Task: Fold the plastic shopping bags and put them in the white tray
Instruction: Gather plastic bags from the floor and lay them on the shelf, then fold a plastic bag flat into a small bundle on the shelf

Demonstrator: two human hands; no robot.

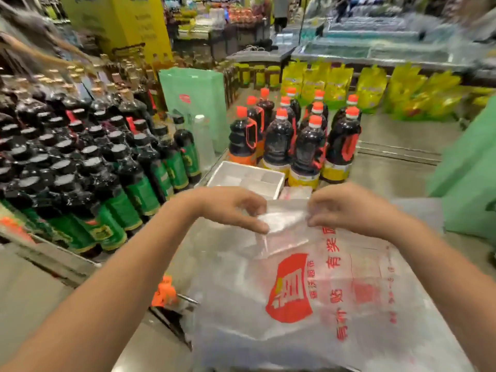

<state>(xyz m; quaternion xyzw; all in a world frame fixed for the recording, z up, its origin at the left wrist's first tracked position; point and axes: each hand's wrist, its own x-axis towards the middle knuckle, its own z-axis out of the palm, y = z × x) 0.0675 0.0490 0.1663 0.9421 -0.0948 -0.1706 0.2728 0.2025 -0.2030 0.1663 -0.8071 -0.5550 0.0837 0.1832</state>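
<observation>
Early yet, seemingly: translucent red-printed plastic shopping bag [308, 304] lying unfolded at the near edge of the grey counter [389, 170], far end pinched by left hand [233, 208] and right hand [346, 208], not yet in the white compartmented tray [214, 176] beyond.

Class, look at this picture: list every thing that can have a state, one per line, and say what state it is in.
left hand, pinching the bag's folded top edge
right hand, pinching the same edge
plastic bag, spread flat, top edge partly folded over
white tray, open-topped, pale contents unclear
orange-capped bottles, upright, capped
black-capped bottles, upright, capped
green bag, upright, unfolded
</observation>
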